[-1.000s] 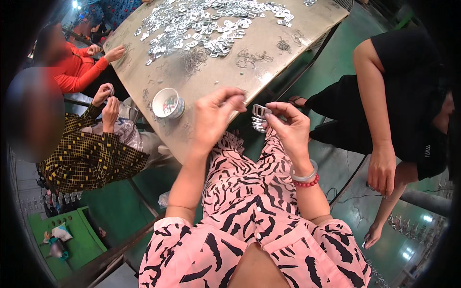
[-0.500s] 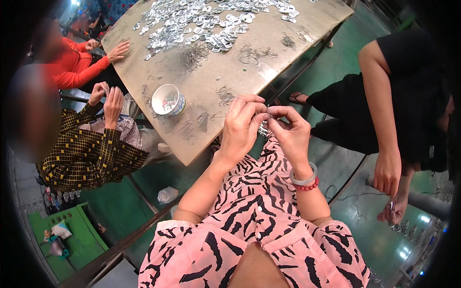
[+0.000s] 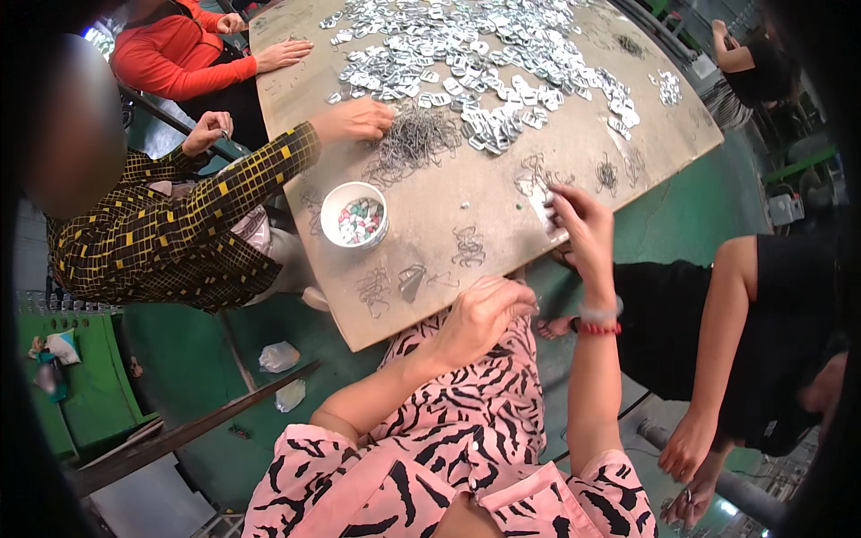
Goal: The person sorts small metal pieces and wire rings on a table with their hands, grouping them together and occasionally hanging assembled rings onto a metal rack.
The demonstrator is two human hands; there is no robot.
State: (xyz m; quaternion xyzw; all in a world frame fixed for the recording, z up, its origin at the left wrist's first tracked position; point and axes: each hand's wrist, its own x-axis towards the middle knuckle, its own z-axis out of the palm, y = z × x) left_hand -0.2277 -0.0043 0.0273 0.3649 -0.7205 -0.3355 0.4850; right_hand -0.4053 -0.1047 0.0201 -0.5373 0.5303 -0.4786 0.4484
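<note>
My left hand (image 3: pixel 484 316) hovers just off the table's near edge, above my lap. Its fingers are curled together, and whatever they hold is hidden. Farther right, my right hand (image 3: pixel 583 224) is over the table (image 3: pixel 421 296), its fingertips bent close together beside a loose cluster of thin wire hooks (image 3: pixel 534 169). Anything between those fingertips is too small to make out. Another small group of wire hooks (image 3: pixel 468 246) lies on the tabletop between my hands and a white tub (image 3: pixel 381 235) of small coloured pieces.
A broad spread of silvery metal buckles (image 3: pixel 421 63) covers the far tabletop, with a grey heap of wire hooks (image 3: pixel 417 148) before it. At left, a co-worker's hand (image 3: pixel 359 118) touches that heap; a red-sleeved hand (image 3: pixel 283 56) rests beyond. A person in black (image 3: pixel 717 314) is close on my right.
My hands have parted: the right reached forward over the table, the left stayed low near the edge. The view shifted. The co-worker in the checked sleeve stretched an arm to the heap.
</note>
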